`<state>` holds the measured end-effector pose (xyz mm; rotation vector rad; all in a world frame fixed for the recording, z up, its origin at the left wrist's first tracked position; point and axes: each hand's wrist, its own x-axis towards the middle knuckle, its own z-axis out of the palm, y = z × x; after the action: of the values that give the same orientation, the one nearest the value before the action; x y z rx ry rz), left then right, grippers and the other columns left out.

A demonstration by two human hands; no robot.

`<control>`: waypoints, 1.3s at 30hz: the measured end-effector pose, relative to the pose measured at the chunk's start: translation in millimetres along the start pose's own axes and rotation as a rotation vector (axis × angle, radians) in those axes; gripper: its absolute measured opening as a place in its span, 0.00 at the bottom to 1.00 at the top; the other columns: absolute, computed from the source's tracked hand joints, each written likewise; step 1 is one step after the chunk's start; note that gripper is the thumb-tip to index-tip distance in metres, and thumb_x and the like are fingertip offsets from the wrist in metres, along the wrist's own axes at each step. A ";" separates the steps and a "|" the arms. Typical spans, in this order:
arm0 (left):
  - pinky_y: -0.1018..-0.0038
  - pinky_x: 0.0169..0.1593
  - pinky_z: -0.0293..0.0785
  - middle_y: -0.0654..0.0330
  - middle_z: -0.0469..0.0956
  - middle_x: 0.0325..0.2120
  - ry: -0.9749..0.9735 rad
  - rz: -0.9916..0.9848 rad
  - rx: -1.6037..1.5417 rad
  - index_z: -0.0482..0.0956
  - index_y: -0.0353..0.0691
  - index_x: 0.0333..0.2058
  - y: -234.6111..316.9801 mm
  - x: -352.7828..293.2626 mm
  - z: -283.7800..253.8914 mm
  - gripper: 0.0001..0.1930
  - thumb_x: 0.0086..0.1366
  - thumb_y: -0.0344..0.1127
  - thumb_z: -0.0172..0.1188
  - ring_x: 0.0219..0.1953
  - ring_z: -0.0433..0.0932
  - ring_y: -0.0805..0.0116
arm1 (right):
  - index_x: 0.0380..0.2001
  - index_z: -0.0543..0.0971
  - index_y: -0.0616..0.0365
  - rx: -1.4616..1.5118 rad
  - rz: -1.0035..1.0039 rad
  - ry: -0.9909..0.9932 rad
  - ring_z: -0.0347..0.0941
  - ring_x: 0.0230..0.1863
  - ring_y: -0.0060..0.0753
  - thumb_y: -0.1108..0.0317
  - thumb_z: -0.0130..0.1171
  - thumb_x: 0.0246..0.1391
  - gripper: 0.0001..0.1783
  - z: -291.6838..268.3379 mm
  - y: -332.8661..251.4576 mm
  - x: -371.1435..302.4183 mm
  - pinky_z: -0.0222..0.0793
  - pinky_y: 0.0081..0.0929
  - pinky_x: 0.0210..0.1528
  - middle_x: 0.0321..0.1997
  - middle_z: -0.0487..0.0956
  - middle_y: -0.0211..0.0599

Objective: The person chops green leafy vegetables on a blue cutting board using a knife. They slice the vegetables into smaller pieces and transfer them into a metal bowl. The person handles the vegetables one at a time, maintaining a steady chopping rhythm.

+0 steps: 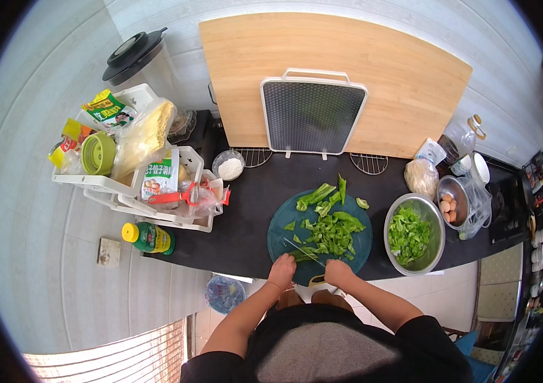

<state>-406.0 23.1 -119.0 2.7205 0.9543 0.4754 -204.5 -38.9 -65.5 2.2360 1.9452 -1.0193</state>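
Observation:
On the dark counter lies a round, dark green cutting board [278, 220] with a yellow-rimmed handle at its near edge. My left hand [281, 271] is closed on a piece of green pepper [299, 256] at the board's near left. In my right hand [338, 272] is a kitchen knife [307, 251], its blade slanting left across that piece. Chopped green pepper [332, 235] is heaped mid-board, and larger pepper pieces [315, 196] lie toward the far edge. A steel bowl [440, 242] right of the board holds cut greens [410, 235]. My fingertips are partly hidden.
White baskets [112, 185] with packets and a red peeler stand at left, beside a green yellow-capped bottle [150, 238]. Behind are a small bowl of white powder [229, 166], an upright grey board [313, 115] and a wooden panel [405, 89]. Eggs [448, 207] sit in a bowl at right.

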 end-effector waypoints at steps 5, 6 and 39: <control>0.73 0.43 0.69 0.60 0.68 0.25 -0.050 0.010 -0.017 0.74 0.39 0.19 1.0 0.6 -1.9 0.03 0.43 0.30 0.52 0.36 0.69 0.63 | 0.26 0.72 0.69 -0.005 -0.021 0.069 0.75 0.30 0.57 0.73 0.50 0.39 0.10 11.8 -25.3 25.2 0.72 0.44 0.34 0.25 0.76 0.60; 0.73 0.43 0.69 0.60 0.68 0.25 -0.040 0.008 -0.013 0.74 0.39 0.19 1.3 -0.1 -1.2 0.03 0.43 0.30 0.52 0.36 0.69 0.63 | 0.27 0.72 0.69 -0.006 -0.038 0.082 0.75 0.30 0.57 0.73 0.50 0.39 0.10 13.5 -28.5 29.7 0.72 0.44 0.34 0.25 0.76 0.59; 0.72 0.40 0.71 0.58 0.70 0.28 -0.048 0.017 -0.096 0.74 0.37 0.25 -3.5 0.2 4.4 0.06 0.46 0.27 0.50 0.37 0.70 0.60 | 0.23 0.75 0.66 0.091 0.020 0.176 0.74 0.29 0.58 0.69 0.50 0.42 0.09 9.2 0.3 32.0 0.71 0.45 0.34 0.23 0.75 0.59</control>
<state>-406.1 25.4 -124.2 2.6437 0.8736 0.4444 -207.8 -14.4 -87.9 2.4672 1.9739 -0.9584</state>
